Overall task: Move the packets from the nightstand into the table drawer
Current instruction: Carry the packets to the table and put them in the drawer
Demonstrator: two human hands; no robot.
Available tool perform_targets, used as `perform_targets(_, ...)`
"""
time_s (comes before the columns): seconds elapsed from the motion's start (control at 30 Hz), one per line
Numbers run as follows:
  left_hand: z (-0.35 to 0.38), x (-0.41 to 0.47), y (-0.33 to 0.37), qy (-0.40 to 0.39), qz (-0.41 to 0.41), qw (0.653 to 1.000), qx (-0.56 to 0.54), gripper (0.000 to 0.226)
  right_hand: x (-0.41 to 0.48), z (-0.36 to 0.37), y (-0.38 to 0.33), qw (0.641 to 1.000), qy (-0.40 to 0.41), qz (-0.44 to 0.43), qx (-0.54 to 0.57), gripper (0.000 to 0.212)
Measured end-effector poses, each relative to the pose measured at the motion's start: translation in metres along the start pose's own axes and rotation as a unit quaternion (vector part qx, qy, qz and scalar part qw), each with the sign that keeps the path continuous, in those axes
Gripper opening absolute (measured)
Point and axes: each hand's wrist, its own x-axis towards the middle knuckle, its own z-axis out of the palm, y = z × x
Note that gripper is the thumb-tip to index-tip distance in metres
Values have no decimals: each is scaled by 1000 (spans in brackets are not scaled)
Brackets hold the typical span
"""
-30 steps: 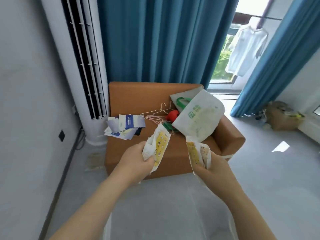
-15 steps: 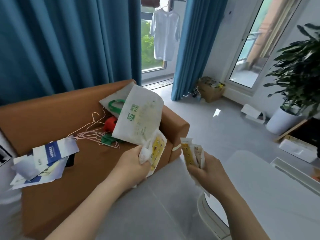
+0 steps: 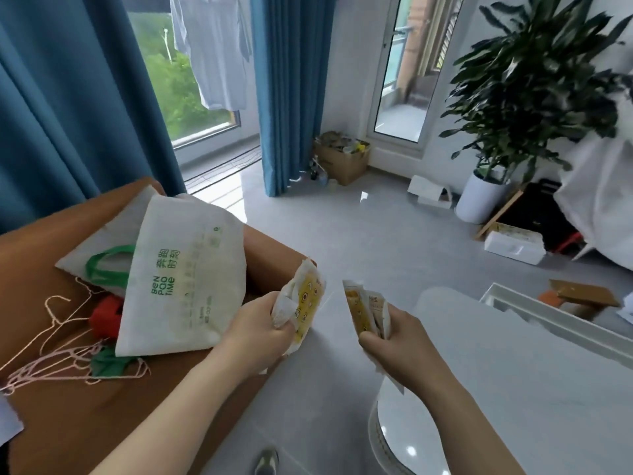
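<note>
My left hand [image 3: 255,329] grips a bunch of white and yellow packets [image 3: 305,296] held upright over the right edge of the brown nightstand [image 3: 51,406]. My right hand [image 3: 397,334] holds a second bunch of white and yellow packets [image 3: 363,310] a little to the right, above the floor. Between the two bunches there is a small gap. At the lower right a white table [image 3: 531,389] reaches into view; no drawer of it is visible.
On the nightstand lie a white bag with green handles [image 3: 185,286], pink wire hangers [image 3: 61,351] and a red object [image 3: 106,317]. Ahead stand a blue curtain [image 3: 291,90], a cardboard box [image 3: 342,156], a potted plant [image 3: 507,114] and a white box [image 3: 513,245] on the grey floor.
The view has swung to the right, away from the nightstand toward the white table and plant. Both hands keep their packets and have moved along with the turn.
</note>
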Motion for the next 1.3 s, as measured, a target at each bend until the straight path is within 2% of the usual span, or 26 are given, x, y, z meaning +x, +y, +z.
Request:
perform_targets(0.27, -15, 162, 11, -98, 34, 994, 16, 13, 113, -4, 0, 990, 71, 120, 30, 10)
perform_targets(0.43, 1, 241, 29, -152, 56, 986, 40, 8, 165, -10, 16, 976, 96, 189, 43, 8)
perform_targets(0.73, 73, 383, 88, -252, 58, 963, 76, 15, 267, -56, 87, 958, 131, 247, 62, 4)
perform_targets(0.93, 123, 463, 144, -300, 56, 949, 85, 18, 331, -107, 131, 945, 147, 281, 78, 12)
perform_targets(1.2, 189, 578, 196, -376, 78, 913, 137, 19, 413, -148, 191, 912, 194, 347, 98, 6)
perform_targets(1.3, 217, 631, 217, -405, 96, 895, 158, 18, 444, -163, 213, 894, 218, 378, 97, 11)
